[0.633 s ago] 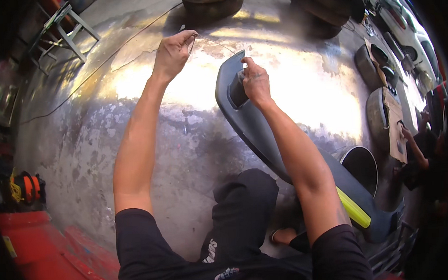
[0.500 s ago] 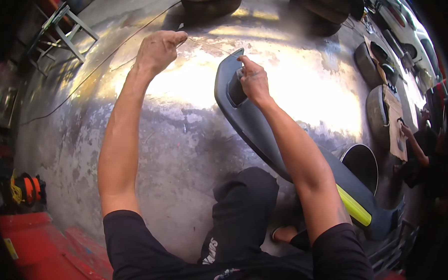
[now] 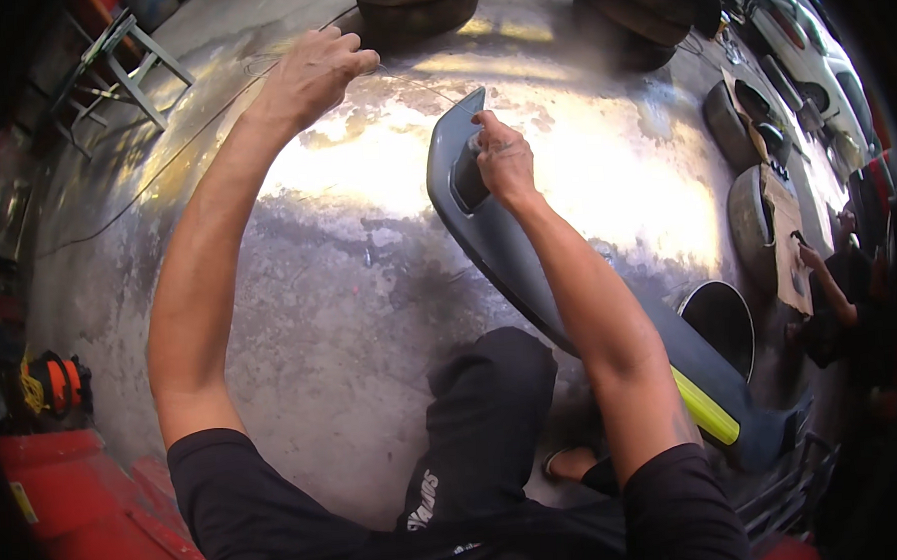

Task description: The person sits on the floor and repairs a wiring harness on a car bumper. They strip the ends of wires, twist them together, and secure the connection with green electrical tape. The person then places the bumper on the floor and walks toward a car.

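Observation:
A long dark grey bumper slants from the middle of the floor to the lower right, with a yellow-green strip near its lower end. My right hand is closed at the bumper's pointed upper end, beside a recessed opening; its fingertips are partly hidden. Up and to the left, my left hand is closed, pinching a thin string that runs toward the bumper's tip. Where the string meets the bumper is too fine to make out.
Tyres stand at the far side, more at the far right. A metal stool is far left, an orange-and-black reel and red equipment near left. At right sit a round dark-mouthed container and another person's arm.
My left hand has moved up and a little left, away from the bumper, and my left elbow has swung outward. The right hand and bumper have barely shifted.

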Motion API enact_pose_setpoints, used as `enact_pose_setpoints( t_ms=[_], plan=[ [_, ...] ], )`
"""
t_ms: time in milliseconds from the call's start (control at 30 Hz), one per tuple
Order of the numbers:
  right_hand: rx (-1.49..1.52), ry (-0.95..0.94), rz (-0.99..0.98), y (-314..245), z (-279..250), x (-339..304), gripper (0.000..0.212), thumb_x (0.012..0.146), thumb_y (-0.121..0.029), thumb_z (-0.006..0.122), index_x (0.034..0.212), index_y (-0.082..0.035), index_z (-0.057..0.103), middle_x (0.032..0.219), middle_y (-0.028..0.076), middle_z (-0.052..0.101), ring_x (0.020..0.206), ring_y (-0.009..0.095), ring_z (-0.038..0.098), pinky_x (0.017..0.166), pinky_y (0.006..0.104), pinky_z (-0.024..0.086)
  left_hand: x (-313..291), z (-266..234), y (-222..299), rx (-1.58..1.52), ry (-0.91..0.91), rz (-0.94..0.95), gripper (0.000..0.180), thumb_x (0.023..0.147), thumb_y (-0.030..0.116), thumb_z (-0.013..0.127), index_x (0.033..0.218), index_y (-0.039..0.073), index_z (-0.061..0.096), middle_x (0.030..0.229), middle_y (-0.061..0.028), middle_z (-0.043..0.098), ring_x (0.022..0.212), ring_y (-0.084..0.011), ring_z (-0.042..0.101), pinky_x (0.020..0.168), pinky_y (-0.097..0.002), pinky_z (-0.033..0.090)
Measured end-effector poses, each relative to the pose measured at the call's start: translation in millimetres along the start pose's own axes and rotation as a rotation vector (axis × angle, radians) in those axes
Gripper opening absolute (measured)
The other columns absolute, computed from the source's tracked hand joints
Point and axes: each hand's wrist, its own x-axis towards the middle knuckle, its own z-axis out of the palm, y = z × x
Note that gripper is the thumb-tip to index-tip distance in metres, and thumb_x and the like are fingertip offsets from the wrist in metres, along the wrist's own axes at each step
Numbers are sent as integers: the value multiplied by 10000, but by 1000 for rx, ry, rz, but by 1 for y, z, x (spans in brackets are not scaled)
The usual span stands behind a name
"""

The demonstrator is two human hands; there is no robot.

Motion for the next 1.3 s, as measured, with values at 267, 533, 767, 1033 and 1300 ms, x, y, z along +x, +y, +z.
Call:
enact_pose_setpoints(
  t_ms=[267, 533, 767, 1033, 1300],
  plan=[
    [96, -49, -36, -10, -86, -90, 649, 970, -65, 665, 1583, -98, 455, 1418, 252, 584, 1239, 408, 629, 1051, 476, 513, -52, 41, 27, -365, -71, -436, 390, 985, 34, 552, 1340, 114, 692, 1225, -199, 721, 1144, -401, 681, 969, -488, 538],
    [-22, 59, 134, 2, -258, -275, 527, 912, 4, 689, 1431, -29, 608, 1334, 251, 633, 1195, 434, 646, 1011, 446, 528, -90, 82, 43, -353, 90, -566, 654, 921, 24, 666, 1552, 133, 535, 1354, -226, 647, 1258, -386, 631, 1110, -464, 481],
    [-259, 206, 278, -9, -388, -396, 397, 943, 47, 640, 1333, -13, 685, 1248, 209, 680, 933, 323, 723, 856, 395, 576, -75, 30, 113, -503, 203, -591, 606, 1006, 128, 682, 1583, 136, 498, 1379, -217, 662, 1277, -391, 637, 1099, -462, 492],
    [-560, -160, 256, 7, -494, -506, 275, 872, 30, 696, 1144, 5, 728, 1070, 185, 718, 997, 375, 713, 950, 468, 554, -119, -43, 337, -1004, -277, 25, 323, 915, -17, 672, 1235, -8, 712, 1264, -219, 703, 1193, -417, 671, 1056, -446, 518],
    [-535, -477, 214, 66, -476, -482, 276, 773, -130, 676, 996, 26, 723, 1013, 182, 697, 1048, 393, 677, 1105, 595, 452, -75, -15, 342, -814, -517, 539, 376, 821, 297, 725, 1076, 21, 747, 1219, -165, 737, 1237, -414, 666, 1137, -605, 430]
  ],
)
